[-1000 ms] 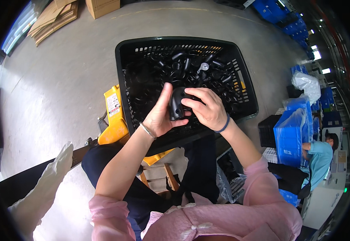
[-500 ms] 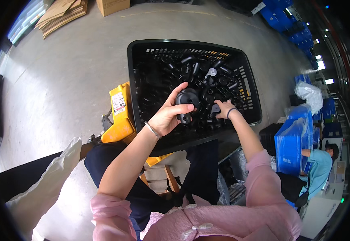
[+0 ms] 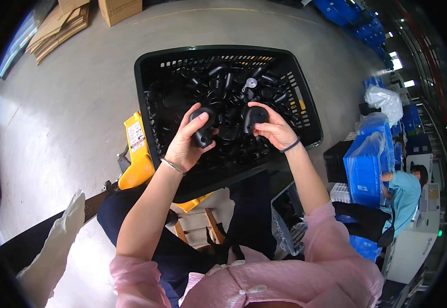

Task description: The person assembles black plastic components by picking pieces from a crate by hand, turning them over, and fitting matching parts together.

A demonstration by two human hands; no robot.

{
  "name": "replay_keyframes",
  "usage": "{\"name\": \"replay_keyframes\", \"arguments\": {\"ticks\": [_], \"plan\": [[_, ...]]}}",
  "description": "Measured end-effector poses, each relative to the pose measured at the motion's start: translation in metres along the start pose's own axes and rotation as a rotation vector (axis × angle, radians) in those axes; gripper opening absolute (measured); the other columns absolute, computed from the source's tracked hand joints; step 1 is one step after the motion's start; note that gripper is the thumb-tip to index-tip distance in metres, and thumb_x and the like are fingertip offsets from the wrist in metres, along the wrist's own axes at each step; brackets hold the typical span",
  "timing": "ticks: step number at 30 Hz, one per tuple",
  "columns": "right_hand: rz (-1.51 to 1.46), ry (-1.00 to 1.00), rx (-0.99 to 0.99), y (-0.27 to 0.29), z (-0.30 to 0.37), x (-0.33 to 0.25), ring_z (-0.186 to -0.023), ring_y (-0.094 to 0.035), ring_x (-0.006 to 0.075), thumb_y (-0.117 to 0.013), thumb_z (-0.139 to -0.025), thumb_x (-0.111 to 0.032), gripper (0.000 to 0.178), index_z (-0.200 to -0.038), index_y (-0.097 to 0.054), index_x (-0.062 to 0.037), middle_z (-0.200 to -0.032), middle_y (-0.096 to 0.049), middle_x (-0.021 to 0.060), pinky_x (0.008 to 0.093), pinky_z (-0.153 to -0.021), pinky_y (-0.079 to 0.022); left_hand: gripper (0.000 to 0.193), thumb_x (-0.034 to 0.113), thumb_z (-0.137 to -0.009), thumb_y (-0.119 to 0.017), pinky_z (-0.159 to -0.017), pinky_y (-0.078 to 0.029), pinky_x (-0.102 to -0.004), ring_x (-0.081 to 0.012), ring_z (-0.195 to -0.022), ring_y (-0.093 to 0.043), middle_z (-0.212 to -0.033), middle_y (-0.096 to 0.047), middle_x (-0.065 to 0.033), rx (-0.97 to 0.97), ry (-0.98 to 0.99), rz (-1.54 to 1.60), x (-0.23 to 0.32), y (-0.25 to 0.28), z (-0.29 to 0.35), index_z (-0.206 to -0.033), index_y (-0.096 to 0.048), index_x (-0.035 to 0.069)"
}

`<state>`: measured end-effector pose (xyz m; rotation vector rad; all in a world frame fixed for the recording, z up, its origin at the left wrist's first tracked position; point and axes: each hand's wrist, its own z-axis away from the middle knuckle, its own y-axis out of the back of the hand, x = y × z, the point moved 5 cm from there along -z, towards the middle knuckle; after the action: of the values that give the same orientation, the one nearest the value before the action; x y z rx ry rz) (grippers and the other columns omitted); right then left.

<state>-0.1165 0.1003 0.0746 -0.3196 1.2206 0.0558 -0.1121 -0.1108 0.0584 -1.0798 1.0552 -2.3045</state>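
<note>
Over the big black crate (image 3: 140, 87) I hold two black plastic parts, one in each hand. My left hand (image 3: 181, 146) is closed round a black part with a round head and a short tubular stem (image 3: 203, 136), its thumb pressed on the head. Between thumb and fingers, my right hand (image 3: 279, 132) grips a similar black round-headed part (image 3: 255, 117), a little apart from the left one. Below both hands lies a heap of loose black parts (image 3: 218, 92). Among them one grey-faced round piece (image 3: 251, 83) stands out.
A yellow machine part (image 3: 137, 154) stands against the crate's left side. Flattened cardboard (image 3: 59, 28) and a carton (image 3: 120, 10) lie at the far left. On the right are blue bins (image 3: 364, 169) with plastic film, and a person in a teal shirt (image 3: 404, 197).
My right hand has come up from the heap with a black part in its fingers. My left hand has turned its part so that the stem shows. The view has shifted slightly.
</note>
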Motion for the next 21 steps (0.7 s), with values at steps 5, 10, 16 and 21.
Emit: {"name": "replay_keyframes", "arguments": {"ticks": [5, 10, 16, 21], "plan": [[0.117, 0.049, -0.024, -0.027, 0.007, -0.021, -0.079, -0.057, 0.0114, -0.051, -0.077, 0.001, 0.048, -0.124, -0.040, -0.0049, -0.094, -0.055, 0.0051, 0.0221, -0.069, -0.047, 0.061, 0.028, -0.070, -0.069, -0.062, -0.044, -0.0286, -0.0189, -0.085, -0.054, -0.106, -0.048, -0.0019, 0.042, 0.007, -0.024, -0.006, 0.003, -0.004, -0.123, -0.038, 0.023], [0.042, 0.085, -0.082, -0.040, 0.012, -0.025, -0.082, -0.057, 0.0140, -0.051, -0.077, -0.002, 0.050, -0.125, -0.037, -0.0033, -0.096, -0.055, 0.0077, 0.0250, -0.072, -0.047, 0.066, 0.032, -0.070, -0.069, -0.068, -0.041, -0.0314, -0.0173, -0.088, -0.051, -0.107, -0.047, -0.0019, 0.047, 0.034, -0.102, -0.011, 0.001, -0.005, -0.126, -0.035, 0.023], [-0.151, -0.028, -0.196, -0.067, 0.006, -0.019, -0.090, -0.056, 0.0183, -0.050, -0.077, -0.005, 0.051, -0.126, -0.034, -0.0014, -0.104, -0.052, 0.0115, 0.0282, -0.076, -0.046, 0.063, 0.034, -0.071, -0.067, -0.071, -0.039, -0.0329, -0.0145, -0.093, -0.047, -0.106, -0.047, -0.0023, 0.042, 0.087, -0.112, -0.021, -0.001, -0.003, -0.125, -0.036, 0.023], [0.142, 0.293, -0.203, -0.074, -0.002, -0.033, -0.094, -0.052, 0.0155, -0.047, -0.071, 0.005, 0.034, -0.104, -0.050, -0.0032, -0.109, -0.052, 0.0083, 0.0273, -0.083, -0.040, 0.061, 0.032, -0.070, -0.068, -0.071, -0.039, -0.0323, -0.0118, -0.095, -0.043, -0.105, -0.046, -0.0009, 0.097, 0.087, -0.090, -0.018, 0.001, -0.003, -0.123, -0.039, 0.022]]}}
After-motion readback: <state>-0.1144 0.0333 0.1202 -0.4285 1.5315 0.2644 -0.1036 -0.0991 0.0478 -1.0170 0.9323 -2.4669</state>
